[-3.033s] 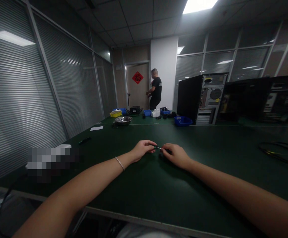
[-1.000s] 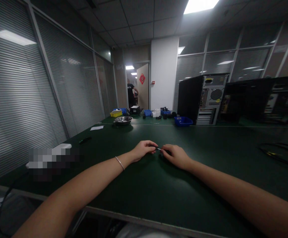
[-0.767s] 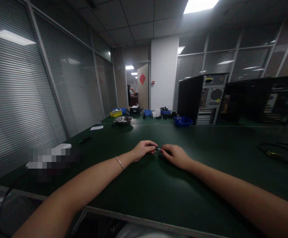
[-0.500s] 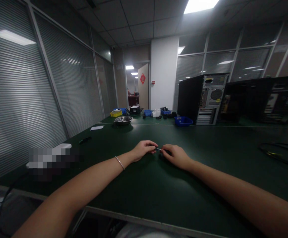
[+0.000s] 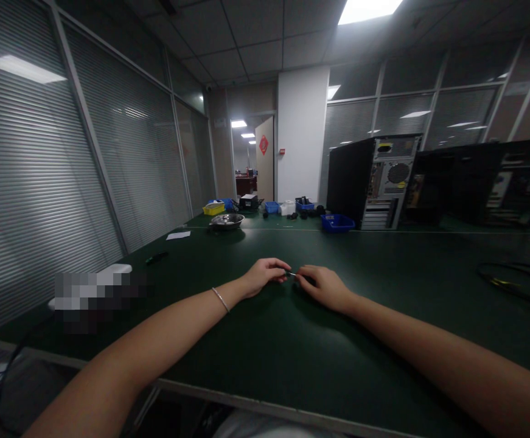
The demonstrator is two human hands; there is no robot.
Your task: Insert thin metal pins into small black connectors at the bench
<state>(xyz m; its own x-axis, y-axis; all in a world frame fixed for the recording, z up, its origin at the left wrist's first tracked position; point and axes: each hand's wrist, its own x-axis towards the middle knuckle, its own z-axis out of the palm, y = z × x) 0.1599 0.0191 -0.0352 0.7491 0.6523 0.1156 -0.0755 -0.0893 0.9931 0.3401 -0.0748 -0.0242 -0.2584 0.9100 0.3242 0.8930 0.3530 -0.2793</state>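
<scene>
- Slim tool [image 5: 292,274]: dark, partly finger-covered handle; thin, straight, pale metallic shaft; located between both hands, above the green worktop [image 5: 274,353].
- Left hand [image 5: 265,277]: fingertips pinching the handle.
- Right hand [image 5: 322,285]: fingers curled at the shaft's far end; grip too small to tell.

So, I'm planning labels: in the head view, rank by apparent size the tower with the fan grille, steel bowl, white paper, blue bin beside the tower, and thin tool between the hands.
Tower
Steel bowl and blue bin: too alike to rank
White paper
Thin tool: only a sliver shows
</scene>
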